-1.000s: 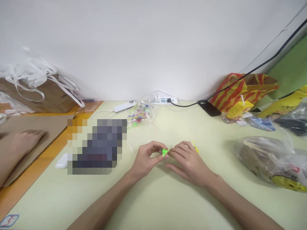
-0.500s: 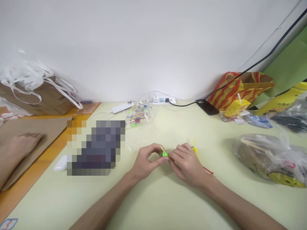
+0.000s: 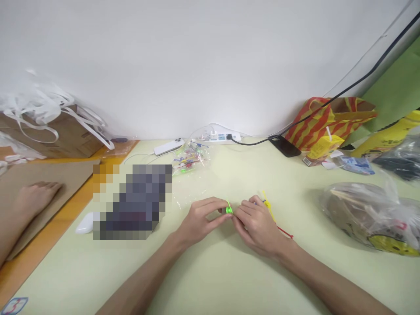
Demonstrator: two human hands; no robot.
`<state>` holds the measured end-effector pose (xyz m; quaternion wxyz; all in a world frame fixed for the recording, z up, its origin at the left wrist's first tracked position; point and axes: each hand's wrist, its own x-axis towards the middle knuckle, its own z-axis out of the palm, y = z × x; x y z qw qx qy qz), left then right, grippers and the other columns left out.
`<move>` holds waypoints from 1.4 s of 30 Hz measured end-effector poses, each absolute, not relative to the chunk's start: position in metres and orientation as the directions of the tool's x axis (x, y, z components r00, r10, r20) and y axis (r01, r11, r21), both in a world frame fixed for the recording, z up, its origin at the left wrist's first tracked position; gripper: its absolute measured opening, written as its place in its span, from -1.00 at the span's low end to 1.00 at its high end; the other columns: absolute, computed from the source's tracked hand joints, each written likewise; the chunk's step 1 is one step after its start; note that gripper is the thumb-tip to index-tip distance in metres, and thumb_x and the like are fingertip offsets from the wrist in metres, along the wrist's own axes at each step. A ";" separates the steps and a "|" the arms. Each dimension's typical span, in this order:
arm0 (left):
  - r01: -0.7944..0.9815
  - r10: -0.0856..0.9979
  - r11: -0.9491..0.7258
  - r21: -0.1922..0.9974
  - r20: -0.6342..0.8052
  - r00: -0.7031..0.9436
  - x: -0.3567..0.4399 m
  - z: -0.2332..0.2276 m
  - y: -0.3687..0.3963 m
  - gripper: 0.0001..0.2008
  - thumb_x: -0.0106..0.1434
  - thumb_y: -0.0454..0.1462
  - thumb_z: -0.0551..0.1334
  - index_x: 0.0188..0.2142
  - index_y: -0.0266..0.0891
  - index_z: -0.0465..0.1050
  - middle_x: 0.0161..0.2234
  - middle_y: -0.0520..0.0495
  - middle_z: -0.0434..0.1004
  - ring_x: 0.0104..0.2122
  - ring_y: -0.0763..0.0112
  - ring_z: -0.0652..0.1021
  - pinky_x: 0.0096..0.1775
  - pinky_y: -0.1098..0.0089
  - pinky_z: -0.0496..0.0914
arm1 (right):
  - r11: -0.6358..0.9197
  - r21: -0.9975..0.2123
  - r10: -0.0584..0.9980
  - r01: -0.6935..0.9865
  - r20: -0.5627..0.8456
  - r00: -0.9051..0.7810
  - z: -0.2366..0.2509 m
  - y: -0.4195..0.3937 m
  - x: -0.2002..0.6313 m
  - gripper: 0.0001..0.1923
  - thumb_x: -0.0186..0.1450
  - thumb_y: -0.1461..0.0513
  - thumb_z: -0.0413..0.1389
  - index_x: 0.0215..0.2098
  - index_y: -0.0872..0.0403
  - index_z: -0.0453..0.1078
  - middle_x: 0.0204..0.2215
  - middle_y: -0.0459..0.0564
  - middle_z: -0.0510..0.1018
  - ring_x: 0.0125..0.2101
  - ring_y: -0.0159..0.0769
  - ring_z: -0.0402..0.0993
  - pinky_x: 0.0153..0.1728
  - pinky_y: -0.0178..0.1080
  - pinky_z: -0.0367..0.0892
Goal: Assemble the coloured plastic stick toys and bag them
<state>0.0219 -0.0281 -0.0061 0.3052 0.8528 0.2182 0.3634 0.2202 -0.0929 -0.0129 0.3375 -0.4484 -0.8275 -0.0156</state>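
I have both hands low over the pale surface [image 3: 229,271], left hand [image 3: 200,221] and right hand [image 3: 257,223] pinching one small green piece [image 3: 229,209] between fingertips. Yellow and red strips [image 3: 271,212] lie under my right hand. I judge fine alignment comes next.

Three hands show: the person's left hand [image 3: 200,221] and right hand [image 3: 257,223], and a co-worker's hand [image 3: 34,197] far left. Between the person's two hands sits one green tie [image 3: 229,209]; by the right hand lie one yellow tie [image 3: 268,206] and one red tie [image 3: 285,232]. On the desk [image 3: 229,271] there are two phones, one white [image 3: 169,146] and one black [image 3: 285,146], one power strip [image 3: 218,137], one juice carton [image 3: 323,148], one striped bag [image 3: 331,118] and one clear packet of coloured ties [image 3: 190,159]
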 end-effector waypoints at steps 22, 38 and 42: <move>0.205 0.500 -0.834 0.513 0.544 0.674 0.021 -0.005 -0.025 -0.84 0.36 -0.33 0.26 -0.07 -0.20 0.53 -0.22 -0.13 0.65 -0.25 0.36 0.62 -0.20 0.36 0.51 | 0.575 -0.325 0.791 0.750 0.456 -0.409 -0.007 -0.092 0.224 -0.68 0.46 0.33 -0.10 -0.48 0.07 0.20 -0.58 -0.14 0.31 -0.52 -0.36 0.11 -0.29 -0.20 0.00; 0.250 0.449 -0.885 0.393 0.581 0.679 0.021 -0.004 -0.028 -0.93 0.36 -0.30 0.27 -0.16 -0.19 0.47 -0.28 -0.08 0.63 -0.28 0.36 0.62 -0.23 0.39 0.49 | 0.571 -0.274 0.796 0.774 0.415 -0.440 -0.007 -0.090 0.228 -0.66 0.46 0.33 -0.11 -0.50 0.07 0.20 -0.61 -0.15 0.34 -0.53 -0.36 0.13 -0.30 -0.19 -0.02; 0.264 0.436 -0.895 0.359 0.581 0.688 0.023 -0.004 -0.029 -0.95 0.35 -0.30 0.26 -0.19 -0.19 0.46 -0.30 -0.07 0.60 -0.29 0.38 0.60 -0.24 0.42 0.47 | 0.574 -0.269 0.792 0.773 0.424 -0.440 -0.008 -0.091 0.226 -0.66 0.46 0.33 -0.10 -0.50 0.07 0.20 -0.61 -0.15 0.34 -0.54 -0.37 0.13 -0.29 -0.19 -0.01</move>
